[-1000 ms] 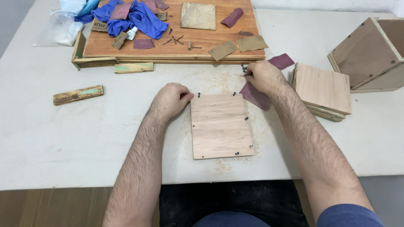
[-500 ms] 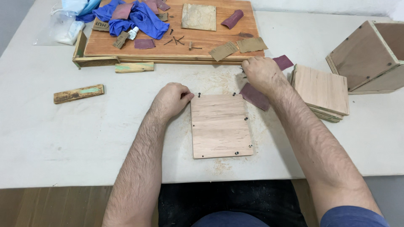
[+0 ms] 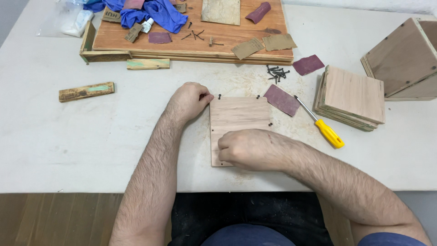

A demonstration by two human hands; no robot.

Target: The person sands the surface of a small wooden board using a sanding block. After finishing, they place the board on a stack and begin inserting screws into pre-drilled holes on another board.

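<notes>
Small wooden panel (image 3: pixel 236 119) lies flat mid-frame, long side running up-down. Left hand (image 3: pixel 189 101) curls in a loose fist against its upper-left corner; right hand (image 3: pixel 243 148) presses fisted on its lower half.

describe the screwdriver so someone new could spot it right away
On the white table, look right of the small wooden panel under both hands. There lies the yellow-handled screwdriver, slanted, beside the stack of square wooden boards. It is the only yellow thing there.
</notes>
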